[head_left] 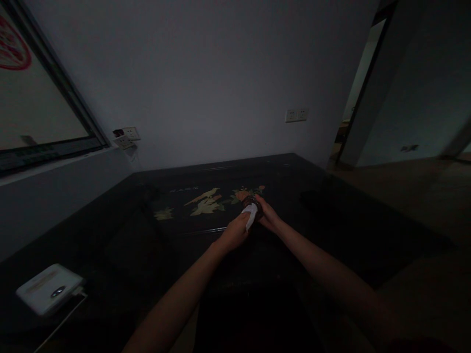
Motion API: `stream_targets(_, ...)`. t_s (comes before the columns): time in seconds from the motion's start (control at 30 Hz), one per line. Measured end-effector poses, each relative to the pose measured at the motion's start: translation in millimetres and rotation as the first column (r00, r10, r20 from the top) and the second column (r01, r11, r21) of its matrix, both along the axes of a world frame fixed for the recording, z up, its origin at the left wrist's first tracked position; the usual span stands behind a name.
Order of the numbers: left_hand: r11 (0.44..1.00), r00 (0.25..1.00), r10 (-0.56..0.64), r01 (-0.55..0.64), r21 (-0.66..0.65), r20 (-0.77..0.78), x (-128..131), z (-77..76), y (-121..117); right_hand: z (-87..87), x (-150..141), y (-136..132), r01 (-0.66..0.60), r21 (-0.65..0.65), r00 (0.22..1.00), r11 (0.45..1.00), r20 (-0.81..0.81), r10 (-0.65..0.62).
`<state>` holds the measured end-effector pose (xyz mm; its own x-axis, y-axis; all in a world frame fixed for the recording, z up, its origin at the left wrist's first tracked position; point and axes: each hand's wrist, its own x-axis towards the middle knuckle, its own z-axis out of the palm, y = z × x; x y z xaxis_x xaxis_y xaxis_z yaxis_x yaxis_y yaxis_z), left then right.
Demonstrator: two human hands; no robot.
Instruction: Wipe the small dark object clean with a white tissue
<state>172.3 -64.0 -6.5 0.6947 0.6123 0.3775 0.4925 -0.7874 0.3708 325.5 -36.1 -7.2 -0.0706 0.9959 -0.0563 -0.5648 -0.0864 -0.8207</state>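
Just below centre, the left hand (235, 232) holds tissue (252, 212) against a dark object (251, 200) the right hand (270, 215) grips; long axis unclear.

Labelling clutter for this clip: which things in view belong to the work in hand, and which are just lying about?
In use:
- white cloth, maybe tissue, in the left hand
- dark object, too dim to identify, in the right hand

Lying about:
- white box
- cable

Bare hands (234, 233), bare forearms (191, 284); dark sleeve (419, 345) at right, details lost in shadow.
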Motion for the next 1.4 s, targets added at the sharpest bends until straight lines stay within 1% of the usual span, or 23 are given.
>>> stream_targets(0.1, 0.992, 0.988, 0.065, -0.049, 0.113, -0.141, -1.9, 4.6, 1.6, -1.1, 3.7, 2.9, -0.033, -0.039, 0.999, 0.999, -0.004, 0.033)
stream_targets(0.2, 0.96, 0.973, 0.094, -0.032, 0.278, -0.21, -2.8, 6.8, 6.3, -1.9, 8.1, 4.9, -0.101, -0.081, 0.995, 0.992, 0.015, 0.103)
stream_targets(0.27, 0.938, 0.965, 0.111, -0.023, 0.345, -0.238, -2.7, 6.6, 8.8, -1.2, 9.9, 4.9, -0.141, -0.098, 0.989, 0.985, 0.037, 0.145)
stream_targets(0.33, 0.931, 0.954, 0.133, -0.027, 0.364, -0.269, -1.9, 6.2, 9.3, 0.4, 10.3, 4.0, -0.155, -0.106, 0.986, 0.982, 0.038, 0.16)
stream_targets(0.43, 0.94, 0.938, 0.154, -0.041, 0.34, -0.312, -0.4, 6.6, 6.2, 2.5, 9.2, 2.4, -0.136, -0.112, 0.99, 0.984, 0.027, 0.139)
stream_targets(0.63, 0.955, 0.928, 0.162, -0.061, 0.291, -0.336, 2.7, 10.3, -4.2, -0.3, 4.6, 1.8, -0.095, -0.126, 0.989, 0.987, 0.099, 0.108)
stream_targets(0.73, 0.966, 0.934, 0.145, -0.062, 0.252, -0.326, 4.5, 10.0, -6.9, -1.6, 2.0, 1.3, -0.067, -0.107, 0.99, 0.992, 0.113, 0.079)
stream_targets(0.8, 0.979, 0.952, 0.117, -0.062, 0.196, -0.284, 5.2, 7.9, -6.9, -1.4, 0.7, 0.9, -0.05, -0.099, 0.992, 0.994, 0.113, 0.061)
stream_targets(0.9, 0.998, 0.987, 0.045, -0.037, 0.053, -0.153, 5.4, 2.5, -4.6, -0.4, -0.3, 0.1, -0.027, -0.104, 0.992, 0.994, 0.117, 0.039)
stream_targets(0.97, 0.999, 1.0, -0.008, 0.007, -0.054, -0.024, 5.4, -1.5, -2.5, 0.3, -0.6, -0.6, -0.019, -0.101, 0.992, 0.995, 0.123, 0.032)
stream_targets(1.07, 0.978, 0.979, -0.046, 0.084, -0.191, 0.197, 6.1, -6.2, -0.5, 1.3, -0.8, -2.0, -0.016, -0.104, 0.991, 0.994, 0.134, 0.03)
stream_targets(1.13, 0.956, 0.952, -0.034, 0.12, -0.268, 0.303, 6.4, -7.8, -0.2, 2.0, -1.0, -2.7, -0.012, -0.108, 0.991, 0.994, 0.132, 0.026)
stream_targets(1.27, 0.907, 0.926, 0.019, 0.144, -0.397, 0.378, 5.8, -8.9, 0.6, 2.1, -1.2, -2.5, -0.006, -0.112, 0.993, 0.994, 0.116, 0.019)
stream_targets(1.33, 0.894, 0.92, 0.025, 0.155, -0.42, 0.392, 5.5, -9.4, 2.0, 1.7, -1.0, -2.0, 0.005, -0.119, 0.992, 0.993, 0.124, 0.01)
stream_targets(1.4, 0.898, 0.921, 0.018, 0.155, -0.411, 0.388, 5.6, -10.2, 3.7, 1.3, -0.7, -1.7, 0.013, -0.121, 0.991, 0.993, 0.133, 0.003)
